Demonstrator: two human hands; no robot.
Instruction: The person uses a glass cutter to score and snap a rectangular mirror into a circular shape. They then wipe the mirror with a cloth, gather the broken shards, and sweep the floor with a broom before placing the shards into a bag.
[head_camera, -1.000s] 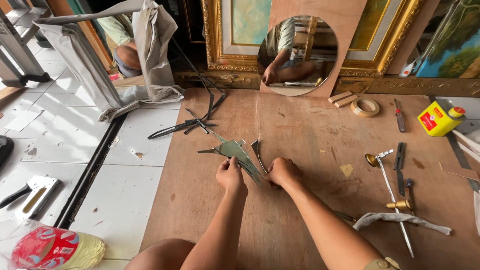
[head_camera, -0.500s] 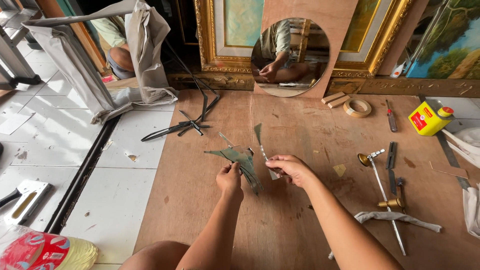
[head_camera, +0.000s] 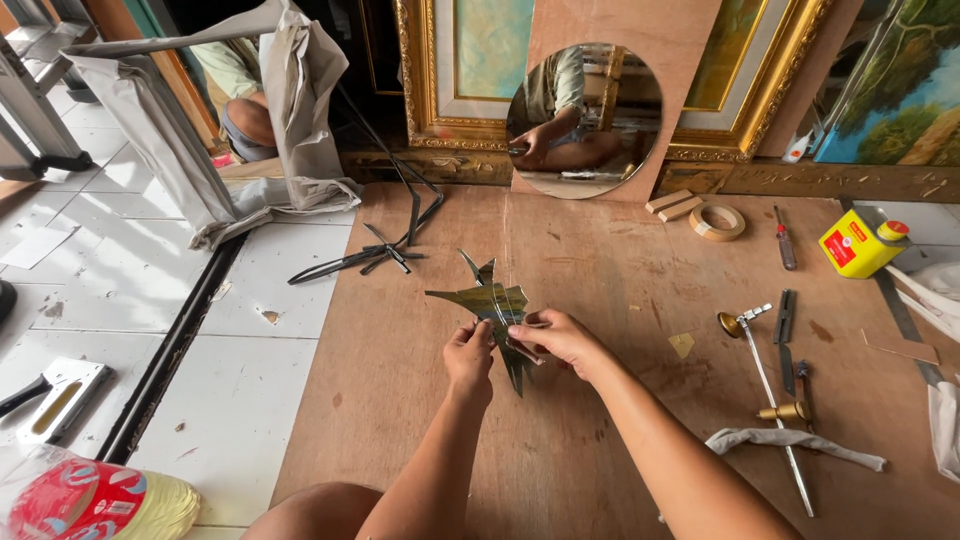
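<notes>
Both hands hold a bunch of thin pointed mirror shards (head_camera: 490, 300) just above a brown plywood board (head_camera: 600, 440). My left hand (head_camera: 469, 358) grips the shards from below on the left. On the right, my right hand (head_camera: 560, 340) pinches them with fingers curled around a long sliver that points down. The shards fan out to the left and upward, reflecting gold and green.
A round mirror (head_camera: 585, 120) leans against framed paintings at the back. Black offcut strips (head_camera: 375, 255) lie at the board's left edge. Tape roll (head_camera: 717, 221), yellow can (head_camera: 858, 243), a brass-headed cutter tool (head_camera: 765, 375) and a rag (head_camera: 790, 440) lie right. A person sits at back left.
The shards have been lifted and gathered closer together between both hands; my right hand moved in to grip the long sliver near the left hand.
</notes>
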